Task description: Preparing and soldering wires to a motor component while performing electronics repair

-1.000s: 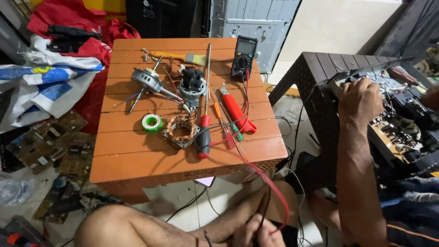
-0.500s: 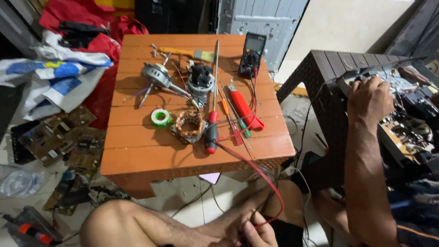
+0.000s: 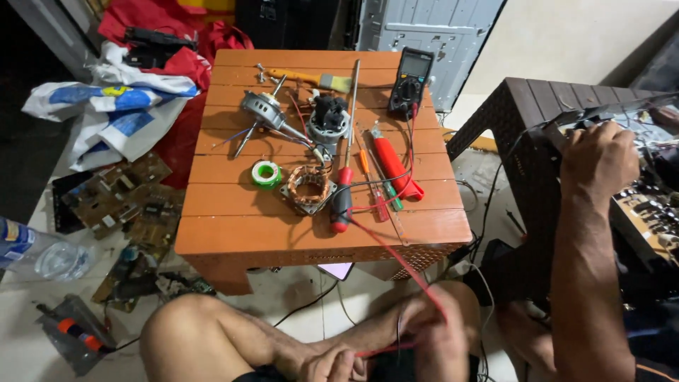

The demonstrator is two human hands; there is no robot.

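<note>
My right hand rested up on the grey open chassis of electronics that sat on the dark brown woven plastic stool; its fingers were curled over the near edge of the chassis, though I cannot tell whether they pinched anything there. My left hand lay low at the bottom edge of the view, between my folded legs, its fingers closed narrowly on the thin red meter lead. That lead ran up from my hand across the front edge of the low orange slatted plastic table toward the black handheld multimeter at the table's far side. On the table, well apart from both hands, lay a red-and-black-handled long screwdriver, a copper-wound square stator, a small green roll of tape, a silver round fan motor with a shaft and a wooden-handled paintbrush. Brown circuit boards lay on the floor left of the table.
</note>
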